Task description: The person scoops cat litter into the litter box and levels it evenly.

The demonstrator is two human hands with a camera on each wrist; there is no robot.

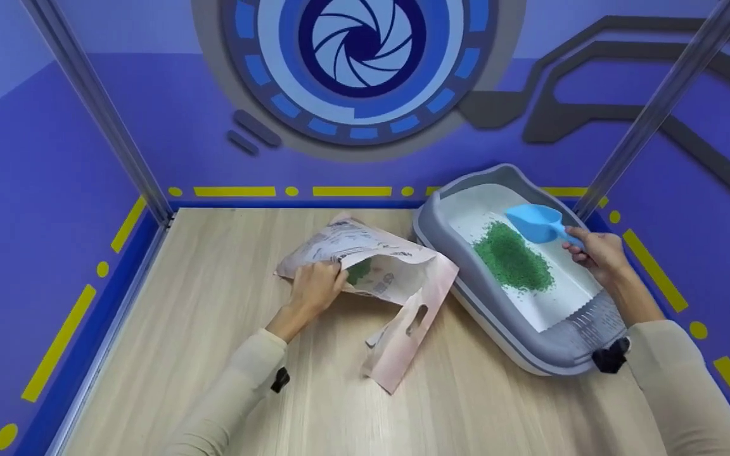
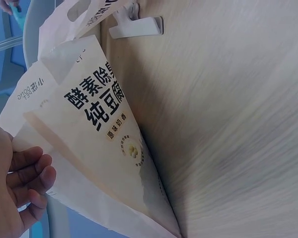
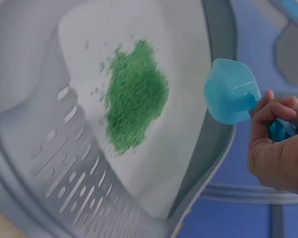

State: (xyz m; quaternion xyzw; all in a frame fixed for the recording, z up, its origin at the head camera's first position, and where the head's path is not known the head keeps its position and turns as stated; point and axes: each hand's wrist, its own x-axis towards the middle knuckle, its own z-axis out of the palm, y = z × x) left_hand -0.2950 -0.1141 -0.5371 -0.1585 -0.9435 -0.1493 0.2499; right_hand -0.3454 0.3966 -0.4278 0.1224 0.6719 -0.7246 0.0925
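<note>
My right hand point(image 1: 601, 253) grips the handle of a blue scoop point(image 1: 535, 223) and holds it over the grey and white litter box point(image 1: 431, 218). A heap of green litter pellets point(image 1: 512, 258) lies on the box's white floor, beside the scoop. In the right wrist view the scoop point(image 3: 231, 91) has a translucent, rounded bowl. With curled fingers, my left hand point(image 1: 315, 288) pinches the edge of a pale pink litter bag point(image 1: 384, 244). The bag lies on its side with its mouth open, and some green pellets show inside. Its printed face point(image 2: 99, 114) fills the left wrist view.
A torn top strip with a handle hole point(image 1: 412, 335) hangs from the bag toward the front of the wooden table point(image 1: 213, 253). The slotted step point(image 1: 596, 323) of the litter box faces front right. Blue-purple panels point(image 1: 314, 168) wall the table at the back and sides.
</note>
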